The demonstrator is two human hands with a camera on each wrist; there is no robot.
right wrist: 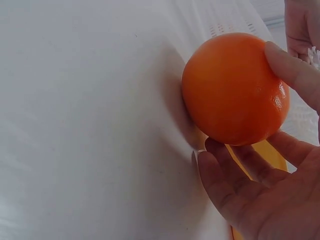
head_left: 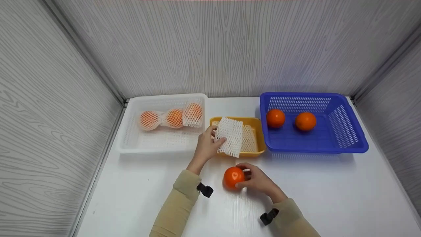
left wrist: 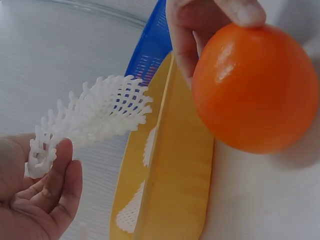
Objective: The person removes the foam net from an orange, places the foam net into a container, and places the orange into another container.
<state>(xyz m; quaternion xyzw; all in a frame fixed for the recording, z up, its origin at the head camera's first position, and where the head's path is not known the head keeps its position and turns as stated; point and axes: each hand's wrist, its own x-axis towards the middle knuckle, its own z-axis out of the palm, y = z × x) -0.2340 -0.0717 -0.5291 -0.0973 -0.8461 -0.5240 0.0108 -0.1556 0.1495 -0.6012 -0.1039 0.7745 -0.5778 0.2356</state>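
My left hand [head_left: 207, 144] pinches a white foam net sleeve [head_left: 231, 136] by one edge, above the yellow basket [head_left: 259, 135]. In the left wrist view the far end of the sleeve gapes a little. In front of that basket my right hand [head_left: 258, 179] holds an orange [head_left: 234, 177] between thumb and fingers, low over the white table. The right wrist view shows the thumb on one side of the orange [right wrist: 235, 90] and the curled fingers against the other. More flat net sleeves [head_left: 249, 138] lie inside the yellow basket.
A white basket [head_left: 161, 150] at the left holds several oranges in net sleeves [head_left: 149, 120]. At the right, a blue basket [head_left: 345, 131] contains two bare oranges [head_left: 305, 121]. Grey wood-patterned panels [head_left: 210, 49] wall the table [head_left: 131, 197] at the back and sides.
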